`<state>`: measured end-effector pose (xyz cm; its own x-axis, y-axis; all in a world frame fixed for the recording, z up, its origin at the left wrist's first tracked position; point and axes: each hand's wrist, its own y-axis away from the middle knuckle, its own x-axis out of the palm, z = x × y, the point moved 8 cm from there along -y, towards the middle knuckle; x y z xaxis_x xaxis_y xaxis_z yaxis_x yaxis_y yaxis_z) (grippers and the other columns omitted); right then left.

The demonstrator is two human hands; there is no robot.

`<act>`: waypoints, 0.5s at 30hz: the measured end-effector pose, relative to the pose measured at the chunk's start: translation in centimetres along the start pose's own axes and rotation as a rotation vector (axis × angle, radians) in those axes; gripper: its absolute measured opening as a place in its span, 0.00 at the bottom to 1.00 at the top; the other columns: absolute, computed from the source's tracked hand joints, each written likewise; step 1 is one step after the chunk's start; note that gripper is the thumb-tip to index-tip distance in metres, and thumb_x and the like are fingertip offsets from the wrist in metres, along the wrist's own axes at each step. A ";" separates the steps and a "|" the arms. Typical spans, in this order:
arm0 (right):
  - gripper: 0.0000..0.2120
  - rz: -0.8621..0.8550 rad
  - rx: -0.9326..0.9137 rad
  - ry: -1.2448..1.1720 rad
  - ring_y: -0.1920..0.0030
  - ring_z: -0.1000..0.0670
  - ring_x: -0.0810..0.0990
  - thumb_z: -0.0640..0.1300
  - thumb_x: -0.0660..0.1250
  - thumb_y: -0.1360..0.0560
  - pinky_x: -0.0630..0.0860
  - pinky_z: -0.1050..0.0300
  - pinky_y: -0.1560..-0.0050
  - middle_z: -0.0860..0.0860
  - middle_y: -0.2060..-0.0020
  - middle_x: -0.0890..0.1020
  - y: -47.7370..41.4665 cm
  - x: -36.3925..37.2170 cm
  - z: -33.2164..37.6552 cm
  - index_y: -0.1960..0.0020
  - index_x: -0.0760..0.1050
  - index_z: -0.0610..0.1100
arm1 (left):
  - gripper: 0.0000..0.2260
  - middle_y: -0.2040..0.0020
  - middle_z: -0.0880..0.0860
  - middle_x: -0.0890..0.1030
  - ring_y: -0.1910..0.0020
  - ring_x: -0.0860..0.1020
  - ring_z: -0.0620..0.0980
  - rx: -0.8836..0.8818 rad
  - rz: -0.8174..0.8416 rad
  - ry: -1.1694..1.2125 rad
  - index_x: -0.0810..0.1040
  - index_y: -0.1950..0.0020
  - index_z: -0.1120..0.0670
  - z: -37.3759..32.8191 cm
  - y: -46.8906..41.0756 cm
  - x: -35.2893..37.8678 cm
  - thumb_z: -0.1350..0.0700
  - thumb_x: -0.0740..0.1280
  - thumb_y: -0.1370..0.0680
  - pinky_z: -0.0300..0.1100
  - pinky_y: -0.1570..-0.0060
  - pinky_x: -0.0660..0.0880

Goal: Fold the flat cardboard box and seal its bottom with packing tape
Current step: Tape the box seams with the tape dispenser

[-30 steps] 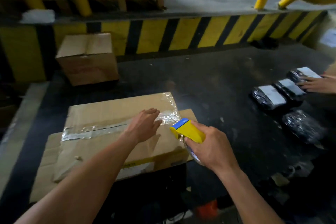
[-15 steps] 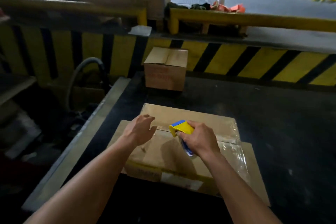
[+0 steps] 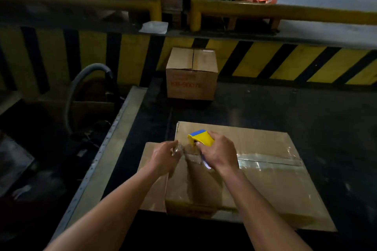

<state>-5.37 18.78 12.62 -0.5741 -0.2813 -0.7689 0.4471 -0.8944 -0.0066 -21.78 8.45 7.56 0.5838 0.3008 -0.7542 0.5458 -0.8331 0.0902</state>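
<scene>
A folded brown cardboard box (image 3: 265,185) lies on the dark table in front of me, its closed flaps facing up. A strip of clear packing tape (image 3: 267,162) runs along the centre seam from the right edge toward the left. My right hand (image 3: 217,154) grips a yellow and blue tape dispenser (image 3: 201,138) near the seam's left end. My left hand (image 3: 164,158) pinches the loose end of the tape at the box's left edge. A flat cardboard sheet (image 3: 152,185) sticks out from under the box on the left.
A smaller closed cardboard box (image 3: 191,73) stands at the far edge of the table (image 3: 306,112), against a yellow and black striped barrier (image 3: 285,63). A metal table rim (image 3: 106,149) runs along the left. A grey hose (image 3: 81,81) arches beyond it.
My view has swung left, so the box now sits right of centre. My right hand has carried the dispenser leftward along the seam to the box's left end. My left hand now pinches the tape end.
</scene>
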 end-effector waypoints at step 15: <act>0.30 0.012 -0.015 0.043 0.36 0.44 0.77 0.57 0.73 0.28 0.72 0.55 0.39 0.48 0.35 0.80 -0.8 -1.1 -0.2 0.29 0.74 0.48 | 0.15 0.39 0.51 0.80 0.45 0.80 0.51 -0.042 -0.035 -0.032 0.80 0.35 0.52 -0.2 2.3 2.1 0.55 0.70 0.22 0.41 0.51 0.77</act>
<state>-4.97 19.93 13.31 -0.5391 -0.2766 -0.7955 0.4644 -0.8856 -0.0068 -19.16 7.24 6.34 0.5447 0.3140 -0.7776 0.5910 -0.8016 0.0904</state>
